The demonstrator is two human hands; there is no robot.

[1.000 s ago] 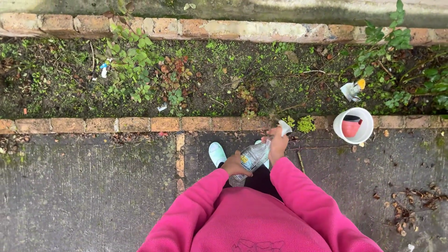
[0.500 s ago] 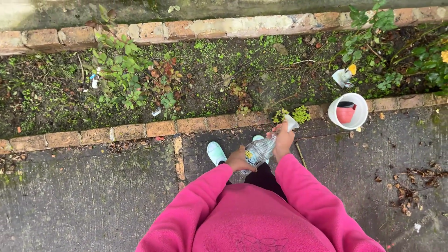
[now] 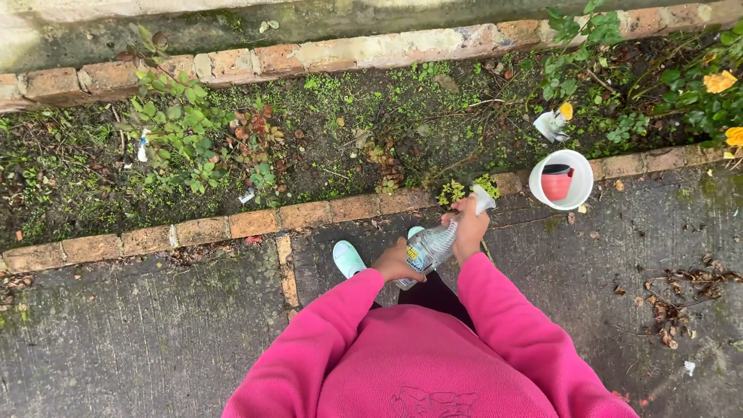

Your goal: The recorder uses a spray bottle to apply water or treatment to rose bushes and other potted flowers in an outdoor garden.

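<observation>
Currently both my hands are on a clear plastic spray bottle, held tilted in front of me, nozzle end pointing up and away toward the brick edging. My left hand is wrapped around the lower body of the bottle, fingers closed on it, near the base. My right hand is closed around the neck and white trigger head; can't tell whether a finger is pressing the trigger. Bottle is see-through with a small label patch on its side; liquid level not readable.

Pink fleece sleeves run up from the bottom of the view to both wrists. Below the bottle, one mint-coloured shoe shows on the grey paving; a second toe tip just peeks out beside the bottle.

Nozzle sits just over the brick edging, near a small yellow-green weed clump at the brick line. Beyond the bricks, a soil bed with moss, a leafy shrub to the left, yellow flowers at far right. A white bucket stands on the edging to my right, well apart from my hands, with a red pot inside. A second white sprayer lies in the bed just behind the bucket. Dead leaves scattered on the paving at right.
</observation>
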